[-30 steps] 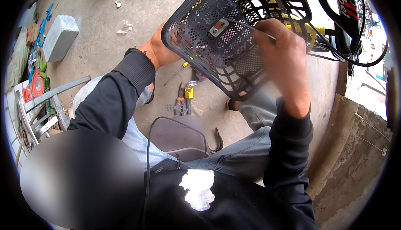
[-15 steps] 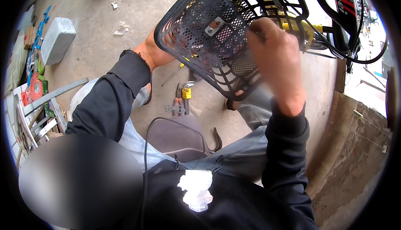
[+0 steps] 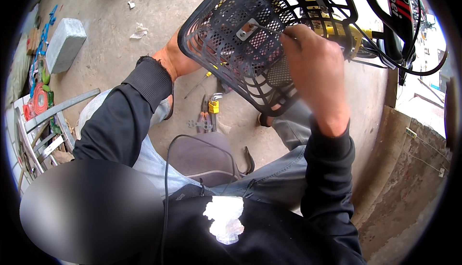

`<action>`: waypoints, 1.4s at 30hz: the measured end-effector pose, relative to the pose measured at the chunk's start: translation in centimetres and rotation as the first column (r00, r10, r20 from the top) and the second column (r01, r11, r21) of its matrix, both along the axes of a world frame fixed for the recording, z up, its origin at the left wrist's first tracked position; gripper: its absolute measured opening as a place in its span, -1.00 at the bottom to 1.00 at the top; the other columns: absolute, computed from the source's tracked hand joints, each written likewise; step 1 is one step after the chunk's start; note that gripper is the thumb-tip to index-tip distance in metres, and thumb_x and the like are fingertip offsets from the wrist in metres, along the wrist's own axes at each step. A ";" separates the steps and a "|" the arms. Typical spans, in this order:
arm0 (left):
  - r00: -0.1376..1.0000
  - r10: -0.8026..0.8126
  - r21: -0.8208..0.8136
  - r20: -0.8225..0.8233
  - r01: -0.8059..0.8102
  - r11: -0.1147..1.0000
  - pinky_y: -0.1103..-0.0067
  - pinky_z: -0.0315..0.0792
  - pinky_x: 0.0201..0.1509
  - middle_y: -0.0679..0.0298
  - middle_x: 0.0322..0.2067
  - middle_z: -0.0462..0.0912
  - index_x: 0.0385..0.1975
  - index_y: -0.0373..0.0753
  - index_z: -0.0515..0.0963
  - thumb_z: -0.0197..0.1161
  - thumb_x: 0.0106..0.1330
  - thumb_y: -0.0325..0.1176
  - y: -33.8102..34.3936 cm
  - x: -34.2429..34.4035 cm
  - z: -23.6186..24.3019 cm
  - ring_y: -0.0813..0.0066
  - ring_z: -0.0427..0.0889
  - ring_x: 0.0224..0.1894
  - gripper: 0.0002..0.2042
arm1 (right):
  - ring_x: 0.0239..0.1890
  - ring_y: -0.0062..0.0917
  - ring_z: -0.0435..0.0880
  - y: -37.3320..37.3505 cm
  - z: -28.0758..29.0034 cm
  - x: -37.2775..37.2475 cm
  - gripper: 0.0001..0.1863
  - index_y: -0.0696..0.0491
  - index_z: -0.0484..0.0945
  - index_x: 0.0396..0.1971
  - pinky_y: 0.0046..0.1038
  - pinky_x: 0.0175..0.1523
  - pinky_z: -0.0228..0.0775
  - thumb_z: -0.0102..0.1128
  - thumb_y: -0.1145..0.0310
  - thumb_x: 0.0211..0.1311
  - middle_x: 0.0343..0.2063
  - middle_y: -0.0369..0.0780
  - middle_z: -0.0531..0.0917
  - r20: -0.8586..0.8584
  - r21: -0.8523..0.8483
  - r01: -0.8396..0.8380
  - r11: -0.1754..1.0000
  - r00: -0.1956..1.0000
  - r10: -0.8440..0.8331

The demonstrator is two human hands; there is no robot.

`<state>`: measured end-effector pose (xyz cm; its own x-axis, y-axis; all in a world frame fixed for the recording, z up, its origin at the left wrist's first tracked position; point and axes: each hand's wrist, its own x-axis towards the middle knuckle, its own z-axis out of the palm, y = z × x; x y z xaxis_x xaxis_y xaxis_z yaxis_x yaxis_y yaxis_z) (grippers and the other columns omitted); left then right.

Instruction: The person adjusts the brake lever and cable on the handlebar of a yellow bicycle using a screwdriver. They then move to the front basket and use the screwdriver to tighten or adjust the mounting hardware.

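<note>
A black plastic bicycle basket (image 3: 216, 65) hangs in front of me, its mesh wall towards me. On that wall sits a small metal plate (image 3: 245, 33) with two bolts. My right hand (image 3: 315, 65) is closed over the basket, pinching a thin metal rod that looks like a hex key (image 3: 267, 28). The rod's far end meets the upper bolt. My left hand (image 3: 177, 62) reaches behind the basket; its fingers show only in scraps through the mesh, so their grip is hidden.
The yellow bicycle frame (image 3: 337, 28) and dark cables stand behind the basket at right. On the floor lie pliers (image 3: 204, 113), a yellow hex key holder (image 3: 213, 106) and a yellow-handled screwdriver (image 3: 208, 74). A grey block (image 3: 67, 46) and metal strips (image 3: 60, 113) are at left.
The rod in my right hand now shows clearly, its end on the upper bolt; it was blurred before. The hand itself has barely shifted, and my left arm stays almost still.
</note>
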<state>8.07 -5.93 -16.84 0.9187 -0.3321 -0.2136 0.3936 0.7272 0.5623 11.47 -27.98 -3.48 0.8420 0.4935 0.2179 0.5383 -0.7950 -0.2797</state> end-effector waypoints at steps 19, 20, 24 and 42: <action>1.000 0.001 0.014 0.005 -0.001 1.000 0.52 0.47 -0.01 0.29 -0.12 0.57 -0.04 -0.21 0.46 -0.19 0.41 -0.16 0.1 -0.1 0.0 0.51 0.55 -0.12 -0.65 | -0.63 -0.28 0.57 0.1 -0.6 -0.6 -0.89 0.05 0.50 -0.54 -0.35 -0.53 0.35 0.15 0.36 0.10 -0.73 -0.14 0.52 0.111 -0.068 -0.020 0.997 0.993 0.027; 1.000 -0.001 0.014 0.005 0.001 1.000 0.52 0.47 -0.01 0.29 -0.12 0.57 -0.04 -0.21 0.46 -0.19 0.41 -0.16 0.1 -0.1 0.0 0.51 0.55 -0.12 -0.65 | -0.63 -0.28 0.57 0.0 -0.7 -0.5 -0.89 0.05 0.50 -0.54 -0.35 -0.53 0.35 0.15 0.36 0.10 -0.73 -0.14 0.53 0.126 -0.082 -0.012 0.997 0.992 0.022; 1.000 0.000 0.014 0.005 0.000 1.000 0.52 0.47 0.00 0.30 -0.11 0.57 -0.04 -0.21 0.45 -0.19 0.41 -0.16 0.1 -0.2 0.0 0.52 0.55 -0.11 -0.65 | -0.64 -0.29 0.57 -0.4 -0.7 -0.2 -0.90 0.04 0.51 -0.53 -0.35 -0.53 0.35 0.16 0.36 0.10 -0.72 -0.15 0.53 0.113 -0.049 -0.070 0.996 0.991 0.075; 1.000 -0.004 0.001 0.006 0.004 1.000 0.52 0.46 0.01 0.31 -0.10 0.56 -0.02 -0.19 0.45 -0.20 0.41 -0.16 0.2 -0.1 -0.1 0.53 0.54 -0.10 -0.65 | -0.63 -0.31 0.56 0.0 -0.7 -0.5 -0.91 0.06 0.46 -0.54 -0.37 -0.55 0.33 0.12 0.42 0.10 -0.70 -0.18 0.52 0.124 -0.026 -0.097 0.995 0.987 0.100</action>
<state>7.94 -5.76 -16.90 0.9187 -0.3354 -0.2084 0.3930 0.7248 0.5659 11.00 -28.00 -4.16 0.7559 0.5777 0.3081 0.6439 -0.7410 -0.1904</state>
